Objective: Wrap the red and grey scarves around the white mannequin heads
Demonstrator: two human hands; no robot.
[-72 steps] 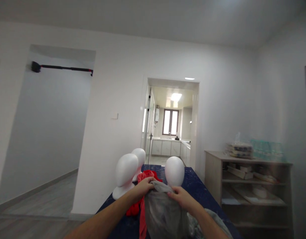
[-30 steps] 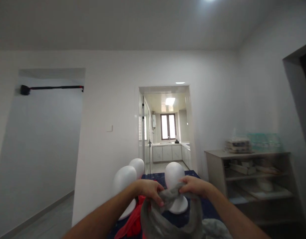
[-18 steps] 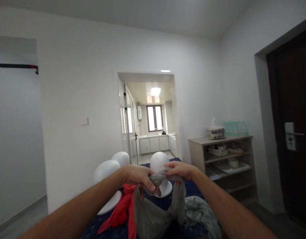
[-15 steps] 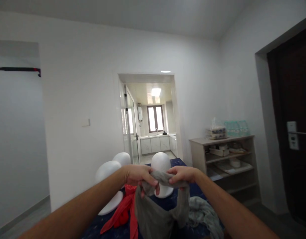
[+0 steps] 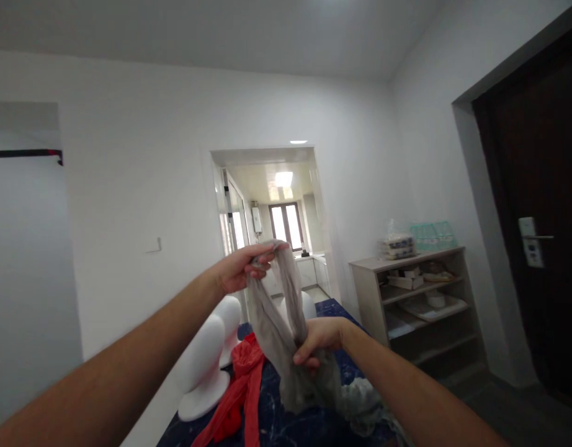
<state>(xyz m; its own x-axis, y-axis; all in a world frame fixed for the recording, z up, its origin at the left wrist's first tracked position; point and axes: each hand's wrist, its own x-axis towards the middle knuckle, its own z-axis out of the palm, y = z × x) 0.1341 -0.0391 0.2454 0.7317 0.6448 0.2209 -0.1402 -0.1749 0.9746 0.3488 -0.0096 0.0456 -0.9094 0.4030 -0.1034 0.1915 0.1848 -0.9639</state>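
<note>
A thin grey scarf [image 5: 272,316] hangs in a loop between my two hands, above the table. My left hand [image 5: 249,264], the higher one, is closed on the top of the loop. Lower and to the right, my right hand [image 5: 321,341] wraps round the gathered cloth, and the loose end droops beneath it. Behind the scarf, a white foam head form [image 5: 308,305] is mostly hidden. On the table to the left lies a knotted red scarf [image 5: 246,366]. A crumpled pale grey-green scarf [image 5: 363,400] lies at the right, partly behind my right forearm.
Two more white head forms [image 5: 205,354] stand at the table's left side. The table has a dark blue patterned cover [image 5: 286,428]. A wooden shelf unit [image 5: 374,264] holding boxes and packs stands at the right, near a dark door [image 5: 537,186]. Behind is a kitchen doorway.
My left hand has risen with the grey scarf, and my right hand has slid lower on it. The cloth, bunched between the hands before, is now drawn out lengthwise. The view has tilted slightly.
</note>
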